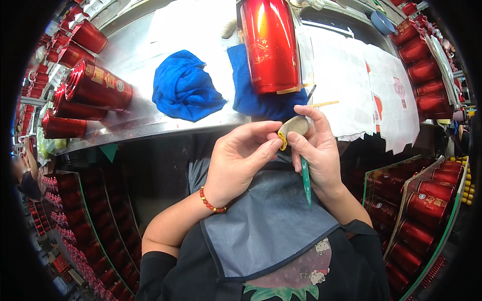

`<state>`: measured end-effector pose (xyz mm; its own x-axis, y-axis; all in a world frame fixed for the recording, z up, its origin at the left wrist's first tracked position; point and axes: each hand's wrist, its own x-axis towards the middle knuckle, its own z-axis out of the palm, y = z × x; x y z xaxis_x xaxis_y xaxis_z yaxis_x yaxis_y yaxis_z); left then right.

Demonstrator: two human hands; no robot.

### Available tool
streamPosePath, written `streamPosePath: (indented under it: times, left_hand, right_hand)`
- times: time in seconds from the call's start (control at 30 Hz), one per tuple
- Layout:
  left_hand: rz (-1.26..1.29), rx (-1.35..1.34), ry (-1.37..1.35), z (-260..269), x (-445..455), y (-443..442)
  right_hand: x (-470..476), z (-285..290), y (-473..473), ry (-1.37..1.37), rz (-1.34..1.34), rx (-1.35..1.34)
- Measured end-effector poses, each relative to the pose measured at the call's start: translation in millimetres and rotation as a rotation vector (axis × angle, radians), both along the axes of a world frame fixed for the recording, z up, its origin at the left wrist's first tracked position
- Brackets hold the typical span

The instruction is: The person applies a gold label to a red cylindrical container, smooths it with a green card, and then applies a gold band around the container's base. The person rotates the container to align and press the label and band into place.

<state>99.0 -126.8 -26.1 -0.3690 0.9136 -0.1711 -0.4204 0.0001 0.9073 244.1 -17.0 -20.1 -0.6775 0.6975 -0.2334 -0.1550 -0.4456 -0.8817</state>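
Above my apron (263, 210), my left hand (241, 154) pinches the folded yellow edge (283, 141) of a small rounded grey pad (295, 126), perhaps cloth or felt. My right hand (318, 146) grips the pad between thumb and fingers. From beneath that same hand a green pointed stick (305, 184) hangs down, its upper end hidden in the palm. Just beyond my hands, a shiny red canister (272, 49) with gold print lies on a folded blue cloth (260, 103). A crumpled blue cloth (184, 86) sits to the left.
Red canisters (99, 84) stand at the bench's left end. White printed sheets (339, 82) cover its right side, with a blue bowl (382, 22) behind. Crates of red canisters (429, 203) flank me below the metal bench edge (158, 133). A person (30, 180) is at far left.
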Motion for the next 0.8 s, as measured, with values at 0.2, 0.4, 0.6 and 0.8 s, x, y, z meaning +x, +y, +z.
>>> streamPosePath:
  times: [0.2, 0.4, 0.6, 0.8]
  left_hand:
    - [-0.031, 0.026, -0.054, 2, -1, 1]
    - [0.055, 0.096, 0.102, 1, 2, 1]
    - [0.086, 0.108, 0.447, 5, 4, 1]
    - [0.136, 0.179, 0.681, 1, 5, 3]
  right_hand:
    - [5, -5, -3, -0.052, -0.007, 0.168]
    - [8, -9, 4, -0.144, 0.007, 0.636]
    - [7, 11, 6, -0.272, 0.042, 0.651]
    - [9, 16, 7, -0.349, -0.02, 0.981]
